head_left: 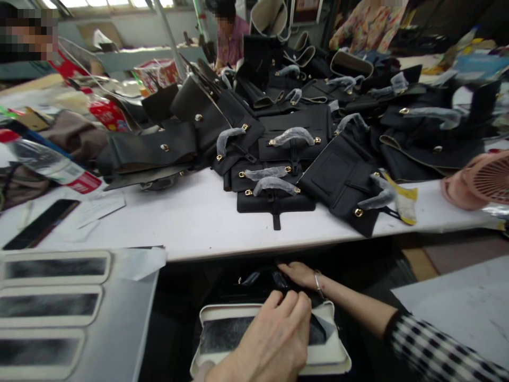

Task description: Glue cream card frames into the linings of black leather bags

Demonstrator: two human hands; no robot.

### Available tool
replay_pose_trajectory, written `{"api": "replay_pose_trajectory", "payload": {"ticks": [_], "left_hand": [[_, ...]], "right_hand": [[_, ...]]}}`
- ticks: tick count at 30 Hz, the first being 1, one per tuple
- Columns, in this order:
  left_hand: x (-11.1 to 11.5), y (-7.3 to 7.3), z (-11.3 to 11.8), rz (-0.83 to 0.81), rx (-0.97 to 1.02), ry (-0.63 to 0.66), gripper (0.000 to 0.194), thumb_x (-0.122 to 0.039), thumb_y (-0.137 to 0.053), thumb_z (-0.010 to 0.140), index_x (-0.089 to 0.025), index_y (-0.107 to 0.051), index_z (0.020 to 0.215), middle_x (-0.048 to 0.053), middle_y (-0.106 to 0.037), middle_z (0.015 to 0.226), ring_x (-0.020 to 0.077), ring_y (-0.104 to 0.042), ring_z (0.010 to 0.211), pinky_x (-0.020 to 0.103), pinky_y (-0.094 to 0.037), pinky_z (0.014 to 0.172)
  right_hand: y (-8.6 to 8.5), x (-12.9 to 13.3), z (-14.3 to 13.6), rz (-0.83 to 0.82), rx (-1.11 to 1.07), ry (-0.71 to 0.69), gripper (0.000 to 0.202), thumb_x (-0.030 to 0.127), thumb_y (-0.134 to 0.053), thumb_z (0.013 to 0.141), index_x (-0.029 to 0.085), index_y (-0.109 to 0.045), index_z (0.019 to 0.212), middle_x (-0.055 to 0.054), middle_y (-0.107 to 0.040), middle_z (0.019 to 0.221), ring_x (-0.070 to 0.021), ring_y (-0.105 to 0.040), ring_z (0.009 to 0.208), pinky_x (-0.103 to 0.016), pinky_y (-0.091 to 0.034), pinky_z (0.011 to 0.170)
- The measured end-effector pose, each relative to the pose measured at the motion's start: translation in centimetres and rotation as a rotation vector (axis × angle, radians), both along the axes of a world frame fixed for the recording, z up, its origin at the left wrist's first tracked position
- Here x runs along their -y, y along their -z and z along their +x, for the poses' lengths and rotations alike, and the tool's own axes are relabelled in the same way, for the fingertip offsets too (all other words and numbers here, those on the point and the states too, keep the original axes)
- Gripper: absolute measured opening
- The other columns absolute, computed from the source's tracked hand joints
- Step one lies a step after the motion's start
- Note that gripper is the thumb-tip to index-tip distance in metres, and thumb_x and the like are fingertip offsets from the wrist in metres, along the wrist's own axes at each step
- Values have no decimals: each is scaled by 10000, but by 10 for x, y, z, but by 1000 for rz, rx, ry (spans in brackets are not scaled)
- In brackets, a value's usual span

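A cream bag piece with a dark panel lies low in front of me, below the table edge. Over its middle is my left hand, fingers curled together; what they pinch is hidden. Just behind the piece, in shadow, sits a black bag with a plastic-wrapped handle. My right hand reaches in from the right, its fingers closed at this bag's upper part, the fingertips partly lost in the dark.
Black bags with wrapped handles are heaped on the white table. Left are a bottle, a phone and cream-edged panels on a grey board. A pink fan stands right. Two people are behind.
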State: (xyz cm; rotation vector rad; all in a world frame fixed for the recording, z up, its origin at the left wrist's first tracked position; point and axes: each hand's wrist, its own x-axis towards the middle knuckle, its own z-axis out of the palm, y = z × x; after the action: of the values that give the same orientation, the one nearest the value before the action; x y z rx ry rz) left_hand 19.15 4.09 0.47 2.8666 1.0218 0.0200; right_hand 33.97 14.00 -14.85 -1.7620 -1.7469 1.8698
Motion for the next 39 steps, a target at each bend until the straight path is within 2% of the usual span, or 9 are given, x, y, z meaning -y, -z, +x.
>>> {"api": "replay_pose_trajectory", "payload": {"ticks": [7, 13, 16, 19, 23, 24, 28, 31, 39], "left_hand": [[21, -16, 0, 170, -22, -147, 271, -98, -448, 856, -90, -668, 1014, 124, -592, 1049, 231, -566, 942, 341, -489, 802], [30, -6, -5, 59, 170, -204, 340, -123, -450, 887, -27, -606, 1173, 159, -630, 1095, 281, -576, 1074, 399, -492, 927], [28, -9, -23, -166, 491, -234, 281, -127, -487, 897, -129, -648, 1126, 91, -679, 1109, 223, -592, 1105, 360, -436, 1045], [18, -5, -64, -292, 860, -478, 259, -177, -476, 945, -192, -679, 1105, 47, -689, 1161, 171, -603, 1104, 293, -420, 1045], [4, 34, -128, -639, 1086, -1098, 354, -412, -461, 959, -189, -672, 1136, 61, -681, 1180, 208, -593, 1118, 305, -417, 1012], [2, 49, -138, -745, 1066, -1149, 398, -450, -471, 944, -168, -673, 1138, 79, -689, 1161, 236, -596, 1116, 329, -427, 998], [-2, 106, -145, -1134, 1028, -1167, 429, -511, -643, 810, -115, -742, 943, 98, -737, 929, 273, -662, 930, 348, -500, 837], [-5, 135, -132, -1346, 1071, -1185, 436, -443, -731, 732, -123, -729, 1028, 72, -735, 888, 227, -671, 820, 305, -510, 731], [1, 163, -118, -1583, 1266, -1264, 507, -147, -772, 606, -131, -695, 1107, 43, -721, 811, 176, -665, 720, 291, -526, 722]], "right_hand": [[-89, 3, -23, -9, -54, -56, 541, 610, -382, 993, 155, -630, 841, -1, -628, 731, -130, -606, 649, -315, -519, 686], [-94, 16, -41, 83, 77, -107, 565, 609, -368, 996, 168, -605, 735, 13, -601, 658, -132, -586, 616, -313, -496, 680], [-95, 17, -42, 195, 130, -183, 581, 608, -362, 992, 179, -603, 682, 1, -603, 652, -155, -591, 669, -327, -463, 724], [-100, 19, -44, 271, 168, -253, 603, 588, -303, 992, 193, -609, 655, -32, -623, 652, -188, -597, 692, -330, -421, 718], [-104, 23, -48, 307, 228, -314, 642, 624, -228, 968, 208, -625, 683, -55, -648, 671, -221, -606, 689, -336, -403, 692], [-104, 24, -49, 317, 238, -330, 645, 635, -221, 963, 213, -621, 683, -57, -653, 687, -227, -610, 703, -337, -405, 702], [-108, 24, -51, 365, 277, -390, 639, 627, -167, 958, 231, -584, 680, -63, -654, 721, -242, -618, 742, -348, -410, 750], [-111, 23, -52, 394, 314, -420, 628, 624, -143, 947, 237, -571, 699, -80, -654, 748, -262, -616, 779, -370, -408, 783], [-111, 27, -55, 460, 362, -514, 601, 610, -119, 952, 252, -543, 723, -85, -653, 815, -303, -578, 875, -424, -375, 828]]}}
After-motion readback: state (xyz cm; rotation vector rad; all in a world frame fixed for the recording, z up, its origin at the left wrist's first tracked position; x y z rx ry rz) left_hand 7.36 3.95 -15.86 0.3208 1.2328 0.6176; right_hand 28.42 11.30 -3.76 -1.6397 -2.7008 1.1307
